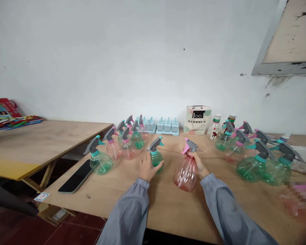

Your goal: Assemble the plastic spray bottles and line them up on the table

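A green spray bottle [156, 157] with a grey and turquoise trigger head stands upright on the wooden table. My left hand [148, 167] is around its near side, fingers along the left and thumb across the right, so its lower body is partly hidden. To the right, my right hand [199, 165] grips the neck of a pink spray bottle [185, 174], which is tilted, with its pink and grey head leaning away. I cannot tell whether its base touches the table. The fingers behind the neck are partly hidden.
Several green and pink spray bottles stand left [101, 164] and right [251, 169]. A phone [75, 177] lies near the left edge. By the wall are pale-blue moulds [167, 127], a paper bag [197, 122] and white bottles [215, 126]. Another table [48, 136] adjoins at left.
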Demonstrator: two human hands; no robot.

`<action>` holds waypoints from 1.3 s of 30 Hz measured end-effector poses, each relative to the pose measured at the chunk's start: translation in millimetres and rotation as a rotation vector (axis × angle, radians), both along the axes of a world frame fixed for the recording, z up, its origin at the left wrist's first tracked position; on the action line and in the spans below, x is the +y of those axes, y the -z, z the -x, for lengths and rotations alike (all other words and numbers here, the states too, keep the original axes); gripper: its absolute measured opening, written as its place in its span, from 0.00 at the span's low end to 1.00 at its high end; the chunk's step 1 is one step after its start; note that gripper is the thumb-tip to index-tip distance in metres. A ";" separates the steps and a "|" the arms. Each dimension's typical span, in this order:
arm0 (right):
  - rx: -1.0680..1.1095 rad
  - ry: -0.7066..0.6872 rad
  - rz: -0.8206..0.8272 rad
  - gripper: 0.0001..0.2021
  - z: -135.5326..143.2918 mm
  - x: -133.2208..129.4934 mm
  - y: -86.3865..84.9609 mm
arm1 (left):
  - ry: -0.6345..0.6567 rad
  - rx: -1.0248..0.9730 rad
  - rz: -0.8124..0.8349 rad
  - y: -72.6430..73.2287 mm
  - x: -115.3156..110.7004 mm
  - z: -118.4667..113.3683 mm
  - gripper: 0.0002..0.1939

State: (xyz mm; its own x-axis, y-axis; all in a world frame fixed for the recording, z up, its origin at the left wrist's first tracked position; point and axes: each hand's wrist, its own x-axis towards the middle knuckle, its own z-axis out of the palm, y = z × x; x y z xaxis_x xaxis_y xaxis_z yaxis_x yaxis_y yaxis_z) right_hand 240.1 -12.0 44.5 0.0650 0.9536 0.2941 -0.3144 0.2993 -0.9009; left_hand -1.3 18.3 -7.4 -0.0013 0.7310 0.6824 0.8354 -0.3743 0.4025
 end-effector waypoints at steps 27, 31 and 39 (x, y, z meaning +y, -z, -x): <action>0.024 -0.009 -0.002 0.13 4.3 -4.8 1.6 | 0.031 -0.006 0.053 -0.6 -1.3 0.9 0.39; 0.030 -0.068 0.029 0.15 3.8 -5.3 1.6 | 0.039 -0.004 0.075 -3.8 -2.8 0.6 0.39; 0.110 0.064 0.055 0.15 3.9 1.3 10.4 | 0.060 -0.013 0.111 -8.7 -5.4 1.1 0.39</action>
State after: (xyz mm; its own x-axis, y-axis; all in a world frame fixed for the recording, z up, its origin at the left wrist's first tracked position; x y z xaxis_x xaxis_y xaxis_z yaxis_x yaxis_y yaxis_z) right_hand 236.3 -10.7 34.1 0.1548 0.9610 0.2291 -0.3944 0.2728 -0.8775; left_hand -2.5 12.9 1.3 0.0366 0.8011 0.5974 0.8071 -0.3762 0.4551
